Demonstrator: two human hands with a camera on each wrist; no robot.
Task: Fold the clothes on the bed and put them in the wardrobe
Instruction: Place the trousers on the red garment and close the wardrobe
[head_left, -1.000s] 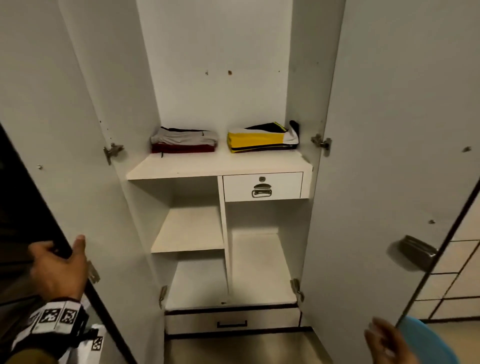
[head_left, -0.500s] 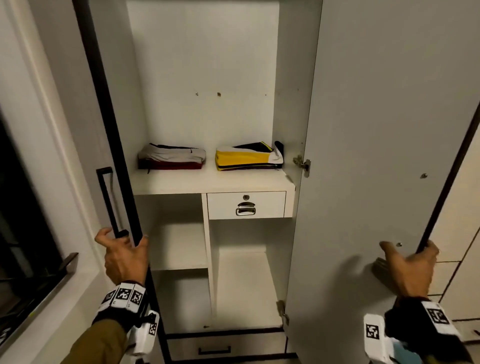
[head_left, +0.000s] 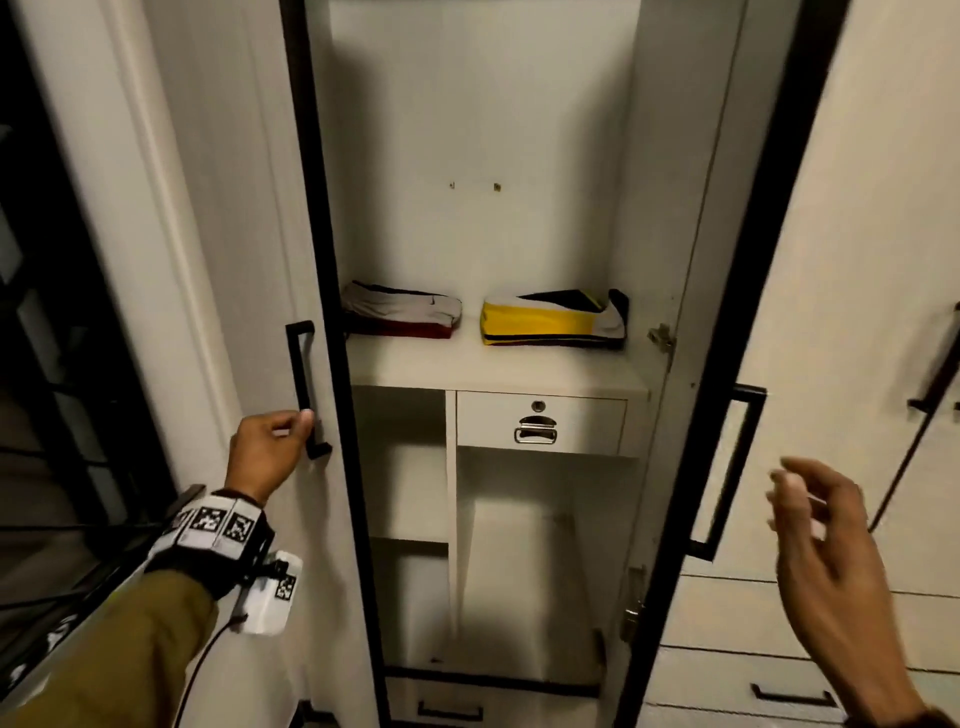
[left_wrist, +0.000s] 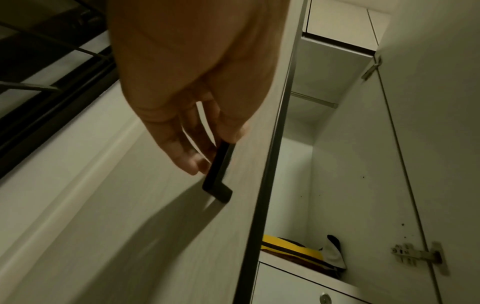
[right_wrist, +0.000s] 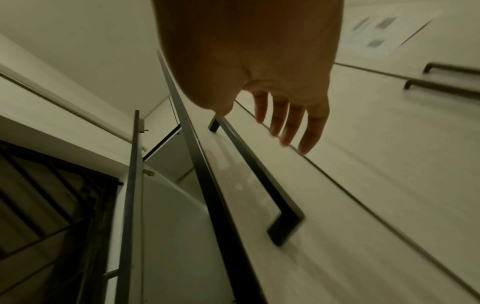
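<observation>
A pale, dim bedroom corner, a dark barred window at left: I stand before the wardrobe (head_left: 483, 156), both doors partly ajar. My left hand (head_left: 267, 449) curls round the lower end of the left door handle (head_left: 304, 387); my right hand (head_left: 826, 540) hangs free and loose-fingered, gripping nothing, just beside the right door handle (head_left: 727, 467). Two folded piles sit side by side on the upper shelf (head_left: 493, 366): the grey-and-maroon clothes (head_left: 402, 317) at left, the yellow-and-black clothes (head_left: 553, 319) at right. I judge the stowing done and the closing step in hand; next I must swing both doors shut together. A small drawer (head_left: 540, 423) sits below the shelf, flush, and nothing appears to block the doors. A neighbouring closed cupboard (head_left: 857, 260) stands at right.
</observation>
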